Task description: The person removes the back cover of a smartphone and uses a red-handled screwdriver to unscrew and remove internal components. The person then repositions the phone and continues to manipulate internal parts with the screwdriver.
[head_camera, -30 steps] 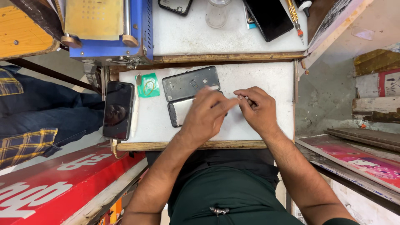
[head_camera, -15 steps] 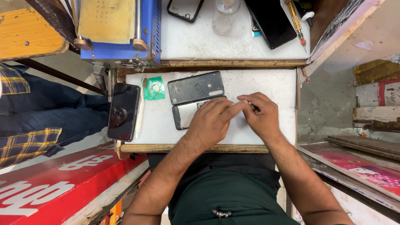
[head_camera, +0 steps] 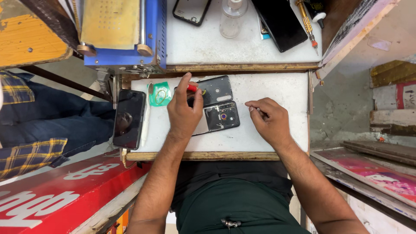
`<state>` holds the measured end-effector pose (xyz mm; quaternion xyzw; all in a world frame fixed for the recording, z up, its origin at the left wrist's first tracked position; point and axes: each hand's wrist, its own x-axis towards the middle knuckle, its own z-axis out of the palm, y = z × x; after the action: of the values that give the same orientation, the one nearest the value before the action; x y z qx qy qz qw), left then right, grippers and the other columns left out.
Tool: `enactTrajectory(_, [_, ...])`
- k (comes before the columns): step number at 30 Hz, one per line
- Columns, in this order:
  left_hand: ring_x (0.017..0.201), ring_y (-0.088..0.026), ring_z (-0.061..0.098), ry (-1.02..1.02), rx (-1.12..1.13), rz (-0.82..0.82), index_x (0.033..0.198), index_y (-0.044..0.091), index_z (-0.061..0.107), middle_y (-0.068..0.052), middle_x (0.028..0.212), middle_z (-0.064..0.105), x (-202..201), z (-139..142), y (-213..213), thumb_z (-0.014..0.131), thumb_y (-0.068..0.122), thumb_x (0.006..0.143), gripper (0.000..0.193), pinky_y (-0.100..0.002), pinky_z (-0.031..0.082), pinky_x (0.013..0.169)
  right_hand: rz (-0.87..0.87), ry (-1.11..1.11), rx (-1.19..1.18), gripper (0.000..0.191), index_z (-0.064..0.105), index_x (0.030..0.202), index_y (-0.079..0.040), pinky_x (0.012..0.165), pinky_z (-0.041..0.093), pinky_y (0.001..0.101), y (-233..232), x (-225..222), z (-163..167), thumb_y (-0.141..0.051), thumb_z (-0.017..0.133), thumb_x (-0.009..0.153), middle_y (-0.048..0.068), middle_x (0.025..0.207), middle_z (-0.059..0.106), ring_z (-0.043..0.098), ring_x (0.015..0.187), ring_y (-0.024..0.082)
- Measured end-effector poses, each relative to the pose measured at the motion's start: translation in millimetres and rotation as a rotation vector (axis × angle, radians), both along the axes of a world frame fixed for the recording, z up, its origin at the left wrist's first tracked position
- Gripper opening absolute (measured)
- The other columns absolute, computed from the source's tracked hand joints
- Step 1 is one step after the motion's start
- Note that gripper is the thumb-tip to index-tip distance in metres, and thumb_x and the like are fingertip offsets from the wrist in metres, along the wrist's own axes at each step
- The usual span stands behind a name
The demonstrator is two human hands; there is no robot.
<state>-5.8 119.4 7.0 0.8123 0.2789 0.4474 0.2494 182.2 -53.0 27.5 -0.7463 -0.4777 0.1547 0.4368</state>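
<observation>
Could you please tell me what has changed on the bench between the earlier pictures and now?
The hands have parted. The left hand moved left and up and now holds a red-tipped tool over the back cover. The right hand drew right, off the opened phone, fingers pinched; whether it holds anything is unclear. Phone, cover, green packet and dark phone kept their places.

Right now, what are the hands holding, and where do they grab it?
The left hand pinches a red-handled tool by its handle. The right hand pinches something too small to tell.
</observation>
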Motion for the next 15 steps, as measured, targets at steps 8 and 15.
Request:
enactTrajectory(8, [0.101,-0.018,0.076,-0.201,-0.322,-0.050,0.154,0.007,0.035,-0.015,0.113,0.073,-5.6,3.2,-15.3,0.066,-0.005,0.102,0.062,-0.032,0.065,0.091,0.013,-0.010,-0.024,0.016,0.079,0.106,-0.010,0.051,0.045,0.0217,-0.7,2.9,-4.3,-0.004,0.069,0.096,0.003,0.089,0.073,0.057,0.061,0.005])
enactTrajectory(15, [0.101,-0.017,0.075,-0.232,-0.521,-0.174,0.154,0.006,0.032,-0.016,0.114,0.072,10.1,-7.2,-43.6,0.064,-0.005,0.102,0.063,-0.030,0.064,0.087,0.063,-0.091,-0.013,0.016,0.079,0.106,-0.012,0.054,0.049,0.0245,-1.4,-1.0,0.6,-0.007,0.072,0.092,0.003,0.092,0.074,0.061,0.061,0.009])
